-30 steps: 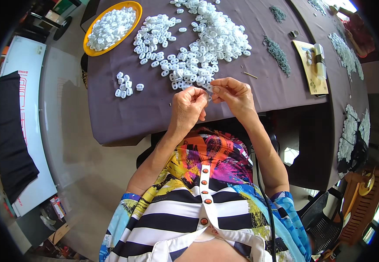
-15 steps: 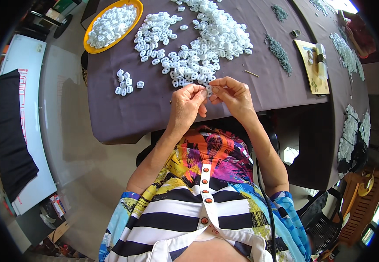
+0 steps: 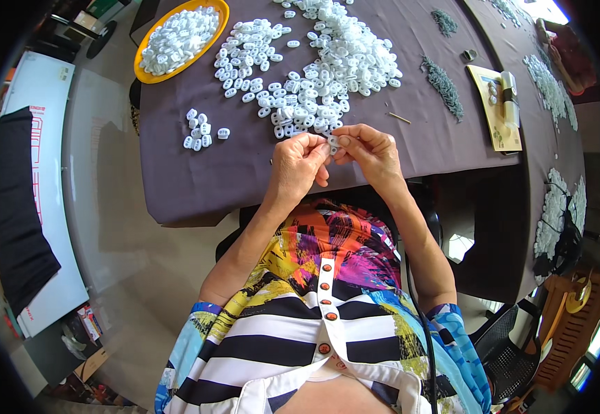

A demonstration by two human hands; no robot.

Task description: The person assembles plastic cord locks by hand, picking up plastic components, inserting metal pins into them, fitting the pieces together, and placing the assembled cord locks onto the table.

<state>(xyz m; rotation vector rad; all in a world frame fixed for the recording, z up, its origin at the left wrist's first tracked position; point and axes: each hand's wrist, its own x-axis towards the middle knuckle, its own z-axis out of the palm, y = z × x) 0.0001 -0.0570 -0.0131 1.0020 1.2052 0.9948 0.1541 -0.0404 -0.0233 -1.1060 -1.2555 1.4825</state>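
head view: white piece pinched between left hand and right hand

The small white piece pinched between my left grip and right grip is mostly covered by my fingertips — too small to tell its shape. Beyond it, the white heap runs off the top edge, and the table bends away past the rim.
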